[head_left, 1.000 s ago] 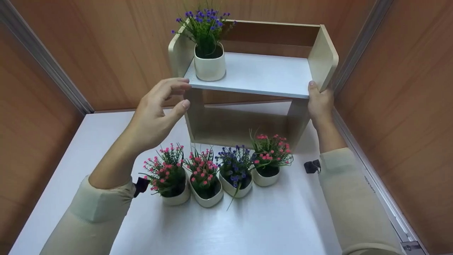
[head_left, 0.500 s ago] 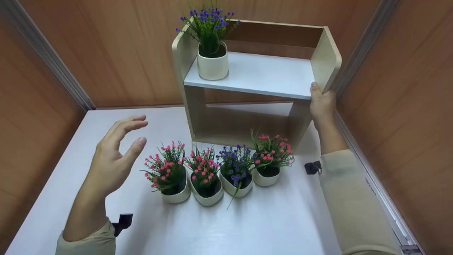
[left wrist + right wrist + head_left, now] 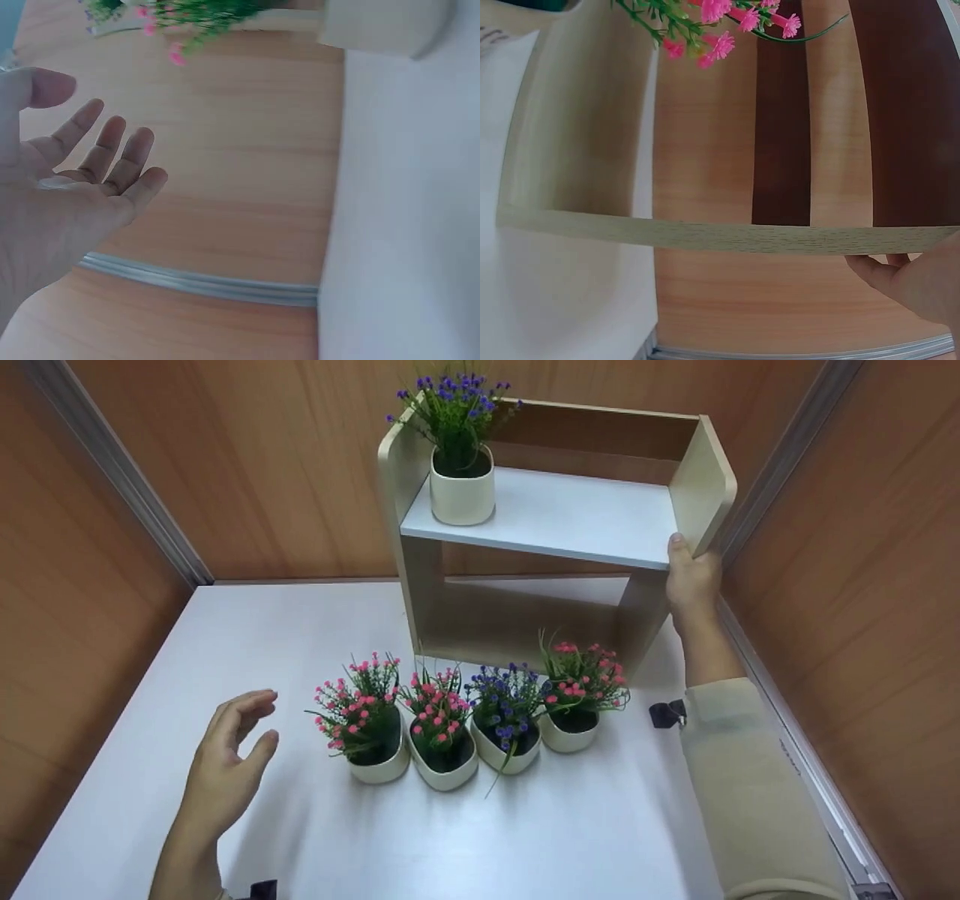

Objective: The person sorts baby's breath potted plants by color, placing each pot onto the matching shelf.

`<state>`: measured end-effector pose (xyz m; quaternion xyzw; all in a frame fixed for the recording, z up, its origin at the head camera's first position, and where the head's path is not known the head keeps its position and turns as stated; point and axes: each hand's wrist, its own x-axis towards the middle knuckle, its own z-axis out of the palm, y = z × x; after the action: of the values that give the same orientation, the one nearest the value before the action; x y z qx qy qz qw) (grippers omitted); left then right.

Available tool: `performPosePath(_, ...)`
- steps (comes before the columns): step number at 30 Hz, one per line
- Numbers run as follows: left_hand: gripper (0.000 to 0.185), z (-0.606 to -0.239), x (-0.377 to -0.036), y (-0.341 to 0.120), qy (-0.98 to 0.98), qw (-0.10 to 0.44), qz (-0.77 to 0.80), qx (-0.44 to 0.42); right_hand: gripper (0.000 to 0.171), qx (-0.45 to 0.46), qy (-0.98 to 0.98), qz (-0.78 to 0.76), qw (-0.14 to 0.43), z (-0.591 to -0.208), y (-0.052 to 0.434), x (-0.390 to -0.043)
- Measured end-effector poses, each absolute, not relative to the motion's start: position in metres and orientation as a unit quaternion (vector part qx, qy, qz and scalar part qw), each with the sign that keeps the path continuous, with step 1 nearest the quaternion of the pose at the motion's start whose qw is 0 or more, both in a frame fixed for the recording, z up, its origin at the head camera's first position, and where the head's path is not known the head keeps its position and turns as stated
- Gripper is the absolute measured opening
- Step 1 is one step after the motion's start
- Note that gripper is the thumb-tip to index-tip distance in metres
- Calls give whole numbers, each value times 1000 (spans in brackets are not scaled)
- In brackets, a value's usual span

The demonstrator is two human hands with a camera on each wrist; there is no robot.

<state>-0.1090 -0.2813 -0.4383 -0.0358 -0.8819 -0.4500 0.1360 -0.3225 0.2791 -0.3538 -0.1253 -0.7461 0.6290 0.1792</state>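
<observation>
head: high, looks down and ahead | left wrist: close, tipped sideways, sees left hand (image 3: pixel 60 206) | right wrist: close, tipped sideways | head, right wrist: share shelf (image 3: pixel 577 517)

Bright, diffuse light | desk (image 3: pixel 525 840) pale, faint sheen | soft shadow just beside left grip (image 3: pixel 225 769) | dim lower bay in shelf (image 3: pixel 592 521) held by right grip (image 3: pixel 694 579) | left wrist view hazy, blossoms (image 3: pixel 177 54) above grip blurred, rail (image 3: pixel 202 283) below bowed

A white tabletop (image 3: pixel 525 840) fills the head view's lower centre, wood-grain panels (image 3: pixel 285 472) line its top and sides, and grey metal strips (image 3: pixel 124 476) slant through the upper left and upper right.
</observation>
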Motion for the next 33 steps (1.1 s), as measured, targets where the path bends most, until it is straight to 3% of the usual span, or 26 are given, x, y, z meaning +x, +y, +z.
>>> performPosePath(4, 51, -461, -104, -288, -898, 40, -438, 13, 65, -131, -746, 631, 168, -353, 278, -324)
performPosePath(8, 69, -478, -101, -288, -906, -65, -418, 23, 63, -128, -739, 638, 174, -355, 279, -323)
performPosePath(14, 108, -498, -112, -270, -910, -138, -390, 7, 60, -122, -732, 642, 191, -355, 281, -322)
performPosePath(21, 143, -516, -131, -252, -891, -159, -424, 4, 61, -122, -736, 640, 186, -357, 281, -322)
performPosePath(33, 108, -526, -151, -235, -882, -78, -461, -57, 63, -122, -738, 639, 182, -355, 279, -321)
